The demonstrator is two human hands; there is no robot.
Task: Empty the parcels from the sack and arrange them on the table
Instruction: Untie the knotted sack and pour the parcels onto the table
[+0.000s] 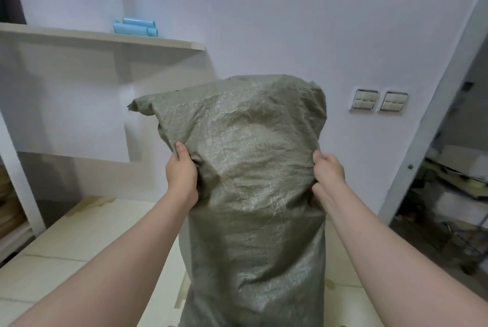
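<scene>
Woven grey-green plastic sack point(253, 168), upright and bulging, gripped on both flanks about midway up. Left hand point(182, 173) clamped on the left flank — thumb point(181, 149) laid over the front of the weave, the other digits curled round behind and out of sight, cloth puckered at the pinch. Right hand point(328, 176) clutching the right flank at much the same height, fingers point(320, 159) curled into a bunched fold of the fabric. Between the two grips, taut weave with blunt lumps pressing out from within; contents hidden. Above the fingers, a rounded closed end, one floppy corner jutting out on the left thumb's side. Below the fingers, the rest of the sack dropping straight down to the pale table point(79, 260) and running off the lower edge of the view — cannot tell whether resting there or just clear of it. Beyond the left-hand thumb, up and to the left, a light shelf point(105, 37) carrying a few blue rolls point(136, 27) against the white wall point(264, 10). Beyond the right-hand fingers, two switch plates point(365, 99) side by side on that wall, then a white door frame point(435, 128) and, past it, cluttered racks point(454, 194).
</scene>
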